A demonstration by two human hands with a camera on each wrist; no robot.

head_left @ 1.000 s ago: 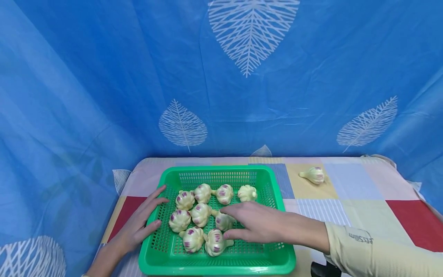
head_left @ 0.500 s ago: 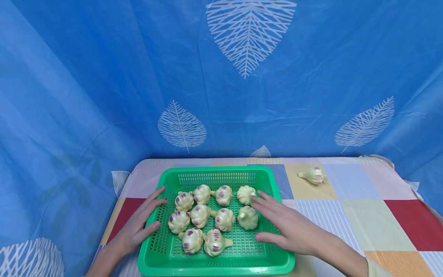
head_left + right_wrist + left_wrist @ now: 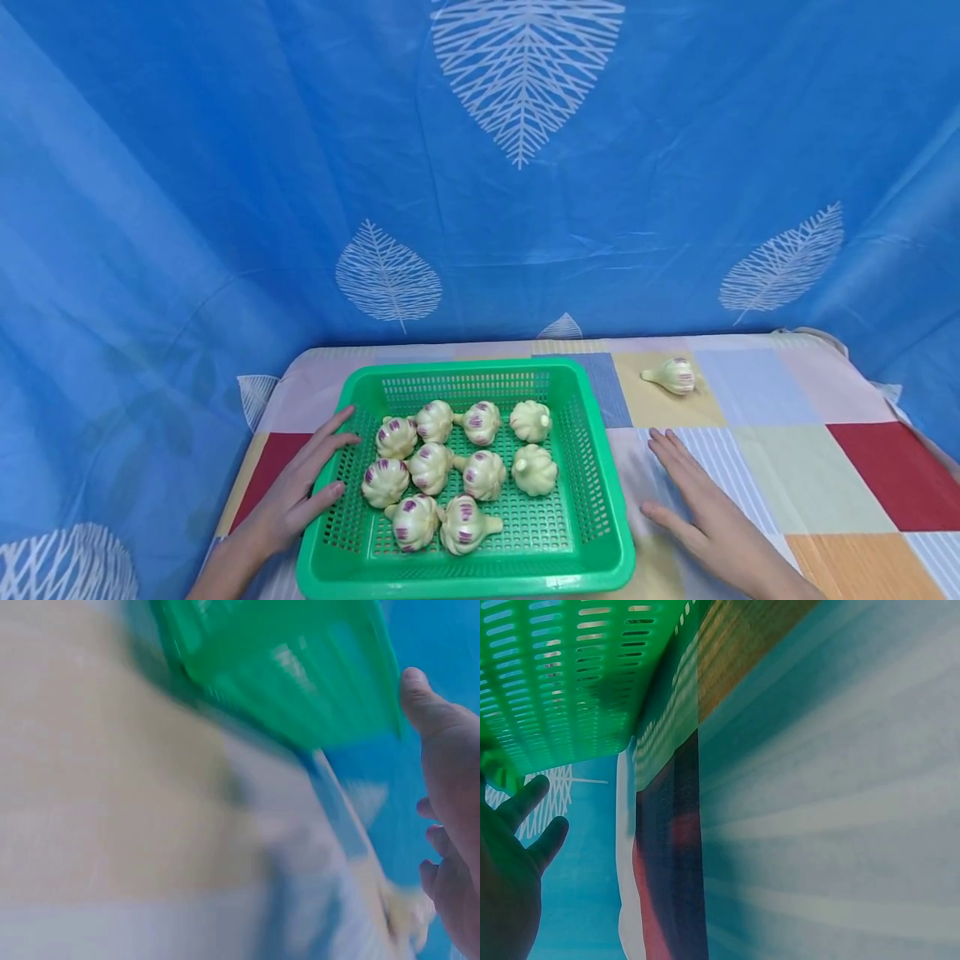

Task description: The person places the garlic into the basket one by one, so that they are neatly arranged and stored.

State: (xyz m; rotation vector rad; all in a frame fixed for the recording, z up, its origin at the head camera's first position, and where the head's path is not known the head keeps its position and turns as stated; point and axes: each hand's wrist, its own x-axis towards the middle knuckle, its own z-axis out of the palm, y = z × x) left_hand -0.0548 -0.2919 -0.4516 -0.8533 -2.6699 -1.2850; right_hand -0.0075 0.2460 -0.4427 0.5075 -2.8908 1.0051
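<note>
In the head view, a green plastic basket (image 3: 465, 585) holds several garlic bulbs (image 3: 483, 475), white with purple streaks, set in rough rows. My left hand (image 3: 288, 496) rests at the basket's left rim with its fingers extended; the left wrist view shows that hand (image 3: 510, 862) beside the slotted wall. To the right of the basket, my right hand (image 3: 708, 521) hovers apart from it, fingers straight and holding nothing. A single garlic bulb (image 3: 672, 377) lies on the cloth beyond the right hand.
A patchwork tablecloth (image 3: 802, 475) covers the table. Behind and to the left hangs a blue curtain (image 3: 637, 167) with white leaf prints. The right wrist view is blurred.
My right hand has let go of a garlic bulb at the basket's right part and moved out rightward over the cloth. The left hand has stayed at the rim.
</note>
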